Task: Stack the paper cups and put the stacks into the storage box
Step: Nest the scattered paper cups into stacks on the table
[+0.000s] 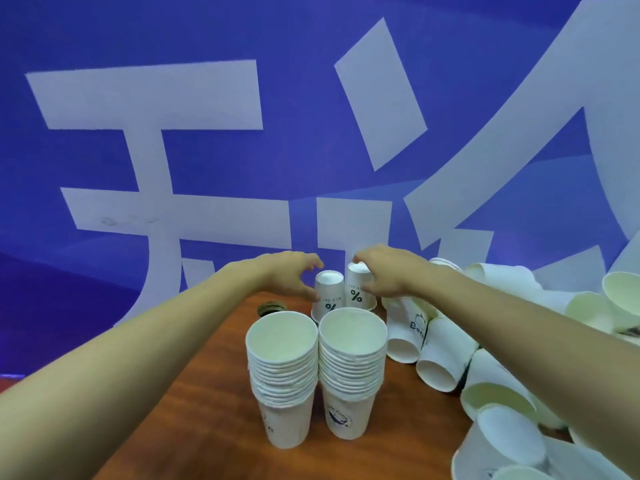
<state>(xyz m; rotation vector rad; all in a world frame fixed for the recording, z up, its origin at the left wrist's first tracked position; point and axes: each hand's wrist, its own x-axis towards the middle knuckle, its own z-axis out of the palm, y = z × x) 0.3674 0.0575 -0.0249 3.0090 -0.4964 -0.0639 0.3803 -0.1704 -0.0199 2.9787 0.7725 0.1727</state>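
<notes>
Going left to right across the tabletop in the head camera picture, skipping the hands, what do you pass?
dark round thing → left stack of cups → right stack of cups → heap of loose cups

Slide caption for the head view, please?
Right hand grips the right inverted cup, left hand arches over the left inverted cup, behind two upright cup stacks on a wooden table.

Black "%" on left inverted cup [327, 296] and right inverted cup [359, 293]; "Be" on lying cup [410, 329]
</notes>
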